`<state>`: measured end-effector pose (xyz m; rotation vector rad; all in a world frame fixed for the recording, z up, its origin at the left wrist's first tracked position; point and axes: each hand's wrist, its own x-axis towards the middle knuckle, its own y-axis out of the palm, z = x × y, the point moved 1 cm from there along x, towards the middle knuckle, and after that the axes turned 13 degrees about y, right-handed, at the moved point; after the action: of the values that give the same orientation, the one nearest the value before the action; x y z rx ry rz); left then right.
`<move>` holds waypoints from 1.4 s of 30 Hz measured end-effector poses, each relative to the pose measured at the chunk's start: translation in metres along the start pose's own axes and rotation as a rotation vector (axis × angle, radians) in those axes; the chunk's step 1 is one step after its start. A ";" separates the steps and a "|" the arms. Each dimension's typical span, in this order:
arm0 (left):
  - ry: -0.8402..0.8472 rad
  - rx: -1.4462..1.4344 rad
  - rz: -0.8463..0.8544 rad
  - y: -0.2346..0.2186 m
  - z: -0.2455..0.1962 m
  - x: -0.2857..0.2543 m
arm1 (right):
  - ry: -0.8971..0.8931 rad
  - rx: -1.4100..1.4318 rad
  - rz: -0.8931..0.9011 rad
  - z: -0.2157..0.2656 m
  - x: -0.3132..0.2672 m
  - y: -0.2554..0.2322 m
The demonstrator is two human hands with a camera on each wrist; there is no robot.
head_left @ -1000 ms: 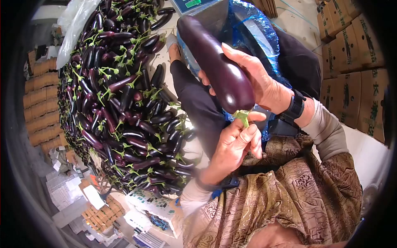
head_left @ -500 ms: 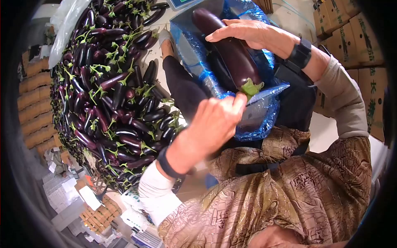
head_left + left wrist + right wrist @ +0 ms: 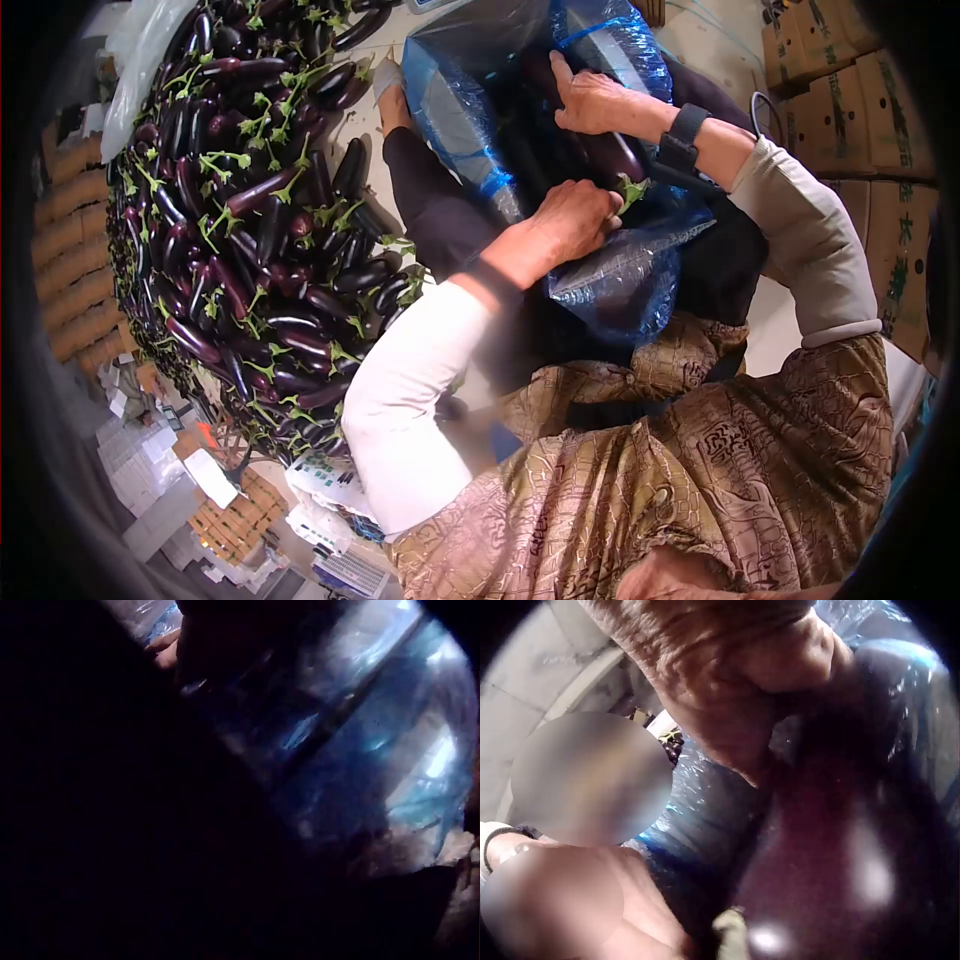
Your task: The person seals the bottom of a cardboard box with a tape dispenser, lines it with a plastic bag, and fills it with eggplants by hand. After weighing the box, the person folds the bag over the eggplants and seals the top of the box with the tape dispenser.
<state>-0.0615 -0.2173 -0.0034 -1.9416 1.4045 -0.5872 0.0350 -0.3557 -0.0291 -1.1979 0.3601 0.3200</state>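
Observation:
A large dark purple eggplant with a green cap lies inside the blue plastic liner of a container between the person's legs. My right hand grips its neck from above; in the right wrist view the thumb and fingers wrap around the narrow part. At the cap end, my left hand has its curled fingers at the green stem. Other dark eggplants show dimly below in the liner. The left wrist view is mostly black, with some blue plastic showing.
To the left spreads a big heap of eggplants with green stems. Clear plastic sheeting lies at its far edge. Cardboard boxes are stacked on the right, and more brown cartons stand at far left.
The eggplant has gone from up in front of the body down into the lined container, both hands moving with it. The liner stands more open around it.

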 end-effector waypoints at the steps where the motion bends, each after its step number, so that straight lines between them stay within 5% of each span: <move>1: 0.007 0.011 0.037 0.008 0.007 0.004 | 0.049 -0.074 -0.020 0.002 0.002 0.002; 11: -0.036 0.127 0.093 0.052 0.031 0.020 | -0.115 -0.635 -0.144 0.002 -0.016 0.018; 13: -0.041 0.139 0.118 0.051 0.031 0.024 | -0.434 -0.739 -0.232 -0.010 -0.014 0.019; 19: -0.175 -0.016 0.052 0.026 0.004 0.003 | -0.366 -0.743 -0.064 -0.024 -0.002 0.029; 21: -0.214 -0.134 -0.152 0.000 -0.025 -0.019 | -0.311 -0.787 0.008 -0.011 -0.008 0.024; 23: 0.029 -0.232 -0.694 -0.015 -0.045 -0.059 | -0.287 -0.824 0.009 -0.010 -0.013 0.026; 26: -0.325 -0.693 -1.130 -0.026 -0.072 -0.142 | -0.320 -0.679 0.039 -0.017 -0.016 0.022; 28: -0.673 -0.652 -1.349 0.008 -0.062 -0.206 | -0.339 -0.627 0.139 -0.010 -0.023 -0.001; 31: -1.148 -0.663 -1.480 0.109 -0.035 -0.305 | -0.445 -0.598 0.198 -0.011 -0.028 -0.021; 34: -1.368 -0.798 -1.525 0.237 -0.013 -0.380 | -0.519 -0.552 0.144 -0.019 -0.029 -0.019; 36: -1.634 -0.656 -1.375 0.280 -0.011 -0.398 | -0.564 -0.526 0.092 -0.030 -0.024 -0.015; 40: -1.571 -0.810 -1.626 0.300 0.015 -0.406 | -0.532 -0.551 0.101 -0.024 -0.028 -0.017; 42: -1.502 -0.917 -1.911 0.293 0.031 -0.403 | -0.397 -0.556 0.181 -0.012 -0.031 -0.020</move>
<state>-0.3599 0.1118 -0.2304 -2.6080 -1.5624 0.9624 0.0148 -0.3753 -0.0029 -1.6054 0.0257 0.8401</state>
